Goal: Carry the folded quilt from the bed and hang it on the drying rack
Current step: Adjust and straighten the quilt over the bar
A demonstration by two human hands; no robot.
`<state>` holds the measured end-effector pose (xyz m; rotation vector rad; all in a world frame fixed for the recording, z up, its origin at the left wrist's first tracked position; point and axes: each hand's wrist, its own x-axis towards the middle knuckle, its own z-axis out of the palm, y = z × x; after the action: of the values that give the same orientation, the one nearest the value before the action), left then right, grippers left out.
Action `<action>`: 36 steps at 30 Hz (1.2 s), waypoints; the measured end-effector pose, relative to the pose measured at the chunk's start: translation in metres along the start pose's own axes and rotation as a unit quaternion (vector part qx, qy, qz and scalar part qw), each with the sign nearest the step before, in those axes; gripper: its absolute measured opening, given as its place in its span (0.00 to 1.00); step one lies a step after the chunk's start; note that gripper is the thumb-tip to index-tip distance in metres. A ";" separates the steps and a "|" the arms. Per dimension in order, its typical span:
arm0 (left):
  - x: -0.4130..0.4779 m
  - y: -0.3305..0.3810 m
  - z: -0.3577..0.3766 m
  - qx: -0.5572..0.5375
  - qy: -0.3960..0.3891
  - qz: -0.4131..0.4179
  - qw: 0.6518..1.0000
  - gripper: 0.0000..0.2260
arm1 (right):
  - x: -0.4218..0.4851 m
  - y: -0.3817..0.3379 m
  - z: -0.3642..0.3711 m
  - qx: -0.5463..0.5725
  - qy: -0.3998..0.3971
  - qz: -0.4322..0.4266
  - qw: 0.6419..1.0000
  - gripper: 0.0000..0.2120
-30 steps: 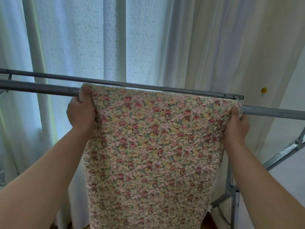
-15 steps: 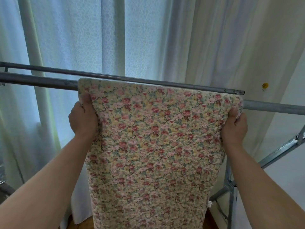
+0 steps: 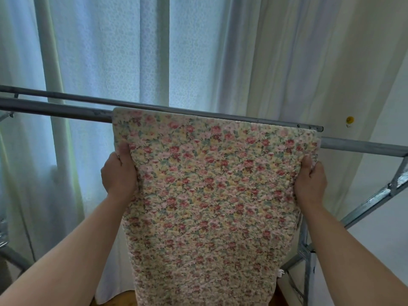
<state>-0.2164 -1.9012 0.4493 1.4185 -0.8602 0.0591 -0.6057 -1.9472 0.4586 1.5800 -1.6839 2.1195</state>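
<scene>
The quilt (image 3: pixel 209 195) is cream with a dense small floral print in pink, red, yellow and green. The rack (image 3: pixel 55 109) is grey metal. Far curtains (image 3: pixel 106 51) are white, faintly patterned; the right wall (image 3: pixel 375 107) cream.

The quilt (image 3: pixel 205 195) hangs over the drying rack's near bar (image 3: pixel 55 109), between my hands, with curtains (image 3: pixel 106 51) behind

**Hands slide down the quilt's edges**

Both hands have dropped from the bar: the left hand (image 3: pixel 119 175) and right hand (image 3: pixel 310 181) now pinch the quilt (image 3: pixel 212 195) lower, its top fold lying smoother over the near rack bar (image 3: pixel 55 109)
</scene>
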 end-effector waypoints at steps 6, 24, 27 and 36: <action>-0.007 -0.016 0.001 0.022 -0.025 -0.001 0.999 0.24 | -0.014 0.017 -0.008 -0.056 -0.041 0.007 0.998 0.16; 0.026 0.042 0.006 -0.097 -0.027 -0.066 0.993 0.28 | 0.008 -0.021 0.003 0.169 -0.060 0.199 0.963 0.28; 0.026 0.040 0.009 -0.067 -0.011 -0.039 0.997 0.29 | 0.009 -0.014 0.002 0.160 -0.047 0.176 0.970 0.21; 0.019 0.020 0.009 0.010 -0.001 0.039 0.999 0.26 | 0.006 -0.002 0.002 0.053 -0.025 0.102 0.993 0.37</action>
<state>-0.2179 -1.9135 0.4751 1.4040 -0.9191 0.1248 -0.6064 -1.9506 0.4640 1.5622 -1.8516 2.3195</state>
